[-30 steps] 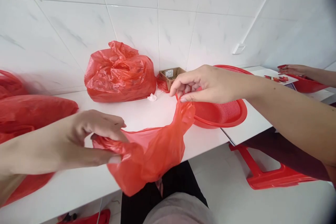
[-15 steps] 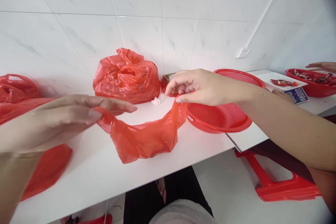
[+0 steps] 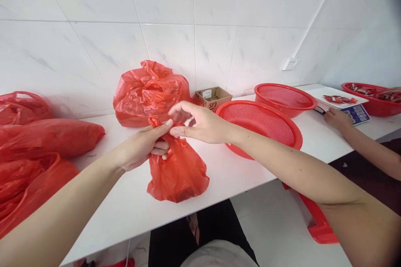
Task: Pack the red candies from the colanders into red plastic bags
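My left hand (image 3: pixel 149 144) is closed around the gathered neck of a small red plastic bag (image 3: pixel 180 173), thumb lying along the top. Below that grip, the bag hangs down at the table's front part, its bottom bulging with contents I cannot make out. Just right of the neck is my right hand (image 3: pixel 200 123), fingers curled but apart from the thumb. Its thumb tip comes close to my left thumb; whether it touches the plastic I cannot tell. Behind both hands stands a large, full red plastic bag (image 3: pixel 148 100) against the wall.
Red bags (image 3: pixel 53 137) lie on the left. Right of my hands are a red colander (image 3: pixel 263 127), another colander (image 3: pixel 283 98) and a small cardboard box (image 3: pixel 216 96). Farther right, a co-worker's hand (image 3: pixel 338 119) is beside a scale (image 3: pixel 355 113) and a filled red basin (image 3: pixel 376 100).
The bag was stretched between my two hands; now its neck is bunched in my left hand. My hands have come together, and the bag hangs lower and rounder. The co-worker's arm has come into view.
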`<state>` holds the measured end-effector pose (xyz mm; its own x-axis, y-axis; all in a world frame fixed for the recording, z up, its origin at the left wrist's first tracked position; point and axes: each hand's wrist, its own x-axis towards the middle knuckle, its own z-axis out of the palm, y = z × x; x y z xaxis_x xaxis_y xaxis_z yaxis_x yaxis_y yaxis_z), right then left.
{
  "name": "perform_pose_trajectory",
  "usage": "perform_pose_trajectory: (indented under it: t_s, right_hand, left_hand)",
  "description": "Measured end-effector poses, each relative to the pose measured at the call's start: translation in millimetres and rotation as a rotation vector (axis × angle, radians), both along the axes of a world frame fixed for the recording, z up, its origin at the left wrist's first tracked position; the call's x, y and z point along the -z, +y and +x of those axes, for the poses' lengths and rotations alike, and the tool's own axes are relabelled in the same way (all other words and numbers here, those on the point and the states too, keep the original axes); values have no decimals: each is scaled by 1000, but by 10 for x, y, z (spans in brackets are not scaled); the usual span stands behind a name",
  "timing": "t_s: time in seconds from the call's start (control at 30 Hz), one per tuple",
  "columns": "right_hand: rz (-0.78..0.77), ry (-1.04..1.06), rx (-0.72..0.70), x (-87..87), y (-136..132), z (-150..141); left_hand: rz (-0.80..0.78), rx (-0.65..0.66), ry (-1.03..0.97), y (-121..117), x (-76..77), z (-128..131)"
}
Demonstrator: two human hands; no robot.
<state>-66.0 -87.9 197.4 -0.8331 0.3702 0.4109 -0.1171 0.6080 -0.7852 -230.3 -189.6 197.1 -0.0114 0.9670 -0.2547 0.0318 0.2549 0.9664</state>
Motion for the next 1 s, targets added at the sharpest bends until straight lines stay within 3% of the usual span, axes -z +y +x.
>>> perform_pose_trajectory:
  t_s: [0.07,0.13,0.23,0.33,0.4,0.47,0.6,0.7,0.87,1.0]
  right_hand:
    - [-48,-53,27,91,23,101]
    - [-105,-62,-1,103,-19,205]
    - [-79,-61,-156,51,-121,286]
    - [-65,94,-68,112,-127,198]
    - [-155,149,49,261,-71,70]
    - [-280,107,65,445,-11,-55]
    - [-446,68,-117,660,8,-161]
    - [-315,71,-121,605,-28,-117]
    - [94,-63,54,421,189,148]
    - [27,-136,248,394,633,376]
  left_hand:
    - [40,-30,-21,23,30,-66]
    - [110,29,37,31,48,-110]
    - [187,192,301,21,51,-130]
    - [254,296,562,9,62,-96]
    - [340,248,694,11,94,-58]
    - [443,110,835,17,142,-26]
    - [732,-170,1070,27,237,-8]
    - [884,-171,1103,31,266,-41]
    - [777,-24,1127,-88,285,-256]
    - [655,-32,984,-338,344,-425]
